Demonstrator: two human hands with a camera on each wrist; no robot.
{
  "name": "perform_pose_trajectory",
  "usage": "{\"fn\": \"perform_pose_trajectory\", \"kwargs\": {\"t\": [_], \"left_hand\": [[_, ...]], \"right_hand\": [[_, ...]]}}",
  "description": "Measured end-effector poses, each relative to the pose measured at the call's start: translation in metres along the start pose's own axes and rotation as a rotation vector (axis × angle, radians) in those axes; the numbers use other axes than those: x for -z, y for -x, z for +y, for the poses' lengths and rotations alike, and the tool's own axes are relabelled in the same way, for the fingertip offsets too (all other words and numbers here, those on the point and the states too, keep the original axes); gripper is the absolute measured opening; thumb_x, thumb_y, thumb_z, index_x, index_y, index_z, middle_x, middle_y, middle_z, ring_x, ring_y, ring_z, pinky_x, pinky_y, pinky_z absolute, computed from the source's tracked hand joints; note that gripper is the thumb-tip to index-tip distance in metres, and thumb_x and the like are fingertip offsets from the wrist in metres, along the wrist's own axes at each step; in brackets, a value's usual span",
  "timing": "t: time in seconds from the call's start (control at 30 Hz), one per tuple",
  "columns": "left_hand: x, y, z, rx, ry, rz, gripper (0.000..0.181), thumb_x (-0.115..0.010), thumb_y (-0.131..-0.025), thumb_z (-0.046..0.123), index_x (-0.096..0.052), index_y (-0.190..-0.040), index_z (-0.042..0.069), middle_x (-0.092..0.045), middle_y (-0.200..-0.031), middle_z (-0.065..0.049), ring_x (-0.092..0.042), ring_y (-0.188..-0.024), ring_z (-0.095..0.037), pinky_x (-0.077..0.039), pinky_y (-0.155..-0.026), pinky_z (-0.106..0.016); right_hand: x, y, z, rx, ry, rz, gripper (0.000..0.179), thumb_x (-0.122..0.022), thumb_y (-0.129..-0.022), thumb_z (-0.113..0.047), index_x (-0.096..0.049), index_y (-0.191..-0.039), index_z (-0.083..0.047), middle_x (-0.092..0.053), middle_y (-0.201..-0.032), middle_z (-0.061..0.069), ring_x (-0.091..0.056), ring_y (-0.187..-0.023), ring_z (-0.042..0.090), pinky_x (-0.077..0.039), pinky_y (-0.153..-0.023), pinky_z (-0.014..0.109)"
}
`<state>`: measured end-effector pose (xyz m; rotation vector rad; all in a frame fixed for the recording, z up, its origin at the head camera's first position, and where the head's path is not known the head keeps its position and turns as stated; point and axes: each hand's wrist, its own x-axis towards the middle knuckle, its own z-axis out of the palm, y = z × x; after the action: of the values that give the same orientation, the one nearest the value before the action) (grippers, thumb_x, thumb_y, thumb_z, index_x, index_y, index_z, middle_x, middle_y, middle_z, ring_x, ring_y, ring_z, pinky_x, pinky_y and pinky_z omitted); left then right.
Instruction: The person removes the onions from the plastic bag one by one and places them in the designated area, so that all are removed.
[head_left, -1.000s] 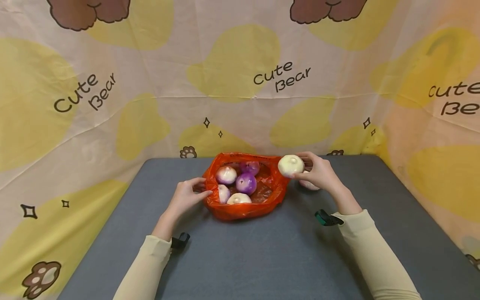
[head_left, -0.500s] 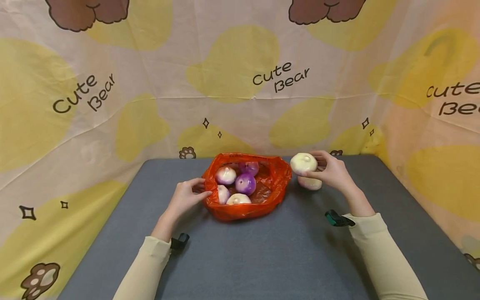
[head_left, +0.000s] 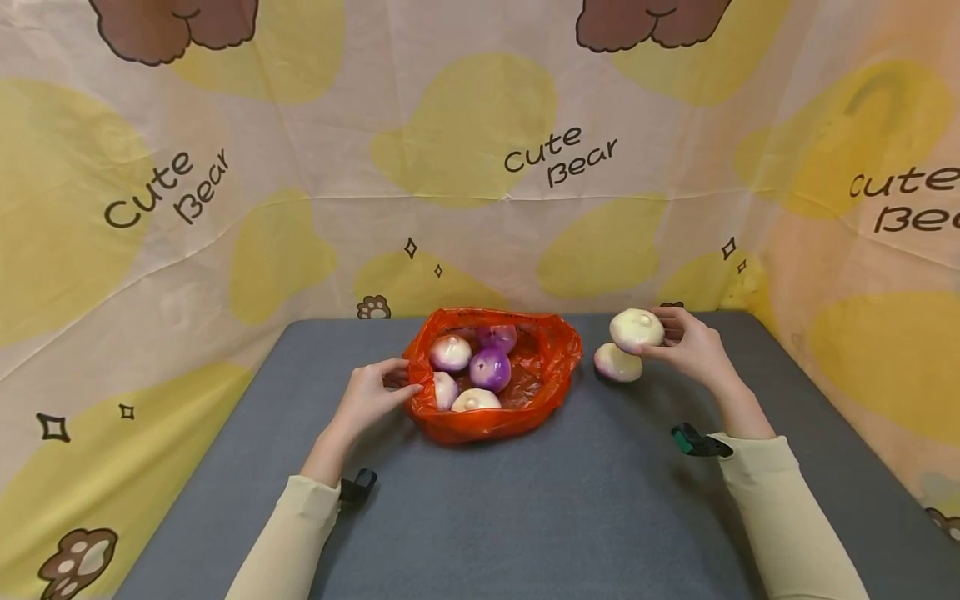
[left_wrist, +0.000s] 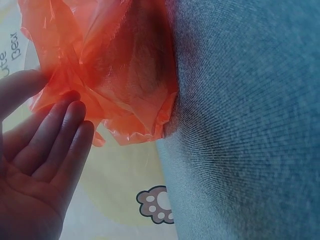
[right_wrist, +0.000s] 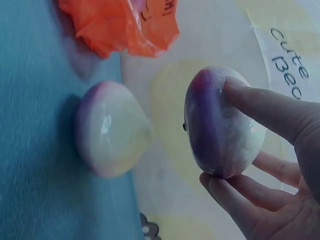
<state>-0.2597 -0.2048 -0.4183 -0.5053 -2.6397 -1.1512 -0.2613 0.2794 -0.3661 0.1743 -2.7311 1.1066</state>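
Observation:
My left hand (head_left: 371, 392) pinches the left rim of a red plastic bag (head_left: 480, 427), which stands with its mouth wide apart. Several glossy purple-and-white turnips, one of them mostly purple (head_left: 490, 370), lie inside it. In the left wrist view, the thumb and fingertips (left_wrist: 75, 111) meet the crinkled plastic. To the right of the bag, my right hand (head_left: 693, 348) holds another turnip (head_left: 636, 331) between thumb and fingers, up off the table. Just below it a second turnip (right_wrist: 112, 130) sits on the table, apart from the held one in the right wrist view.
A grey cloth-covered table (head_left: 510, 517) carries everything. Behind it and at both sides hangs a printed curtain (head_left: 450, 125) with yellow blotches and bear lettering. Each wrist wears a small dark camera mount, such as the right mount (head_left: 701, 442).
My right hand has moved right with its turnip, away from the bag's edge, and the turnip on the table shows more fully. The left hand stays at the bag's rim.

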Motion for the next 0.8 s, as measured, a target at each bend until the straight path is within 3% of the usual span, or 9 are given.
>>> {"fn": "perform_pose_trajectory", "kwargs": {"t": [0.33, 0.8], "left_hand": [[-0.003, 0.000, -0.003, -0.029, 0.018, 0.017, 0.031, -0.079, -0.077, 0.016, -0.068, -0.104, 0.004, -0.073, -0.089, -0.010, -0.070, -0.079, -0.020, -0.057, -0.073, -0.033], [-0.002, 0.000, -0.004, -0.016, -0.005, 0.011, 0.032, -0.078, -0.078, 0.019, -0.068, -0.104, 0.004, -0.073, -0.089, -0.008, -0.070, -0.079, -0.019, -0.057, -0.074, -0.035]], "right_hand": [[0.010, 0.006, 0.020, -0.054, 0.007, -0.001, 0.080, -0.074, -0.080, -0.040, -0.039, -0.139, 0.000, -0.047, -0.134, 0.030, -0.051, -0.118, 0.046, -0.047, -0.090, 0.057], [0.010, 0.012, 0.053, -0.090, 0.036, 0.027, 0.079, -0.074, -0.080, -0.041, -0.041, -0.136, 0.003, -0.050, -0.131, 0.030, -0.054, -0.114, 0.044, -0.047, -0.091, 0.054]]}}
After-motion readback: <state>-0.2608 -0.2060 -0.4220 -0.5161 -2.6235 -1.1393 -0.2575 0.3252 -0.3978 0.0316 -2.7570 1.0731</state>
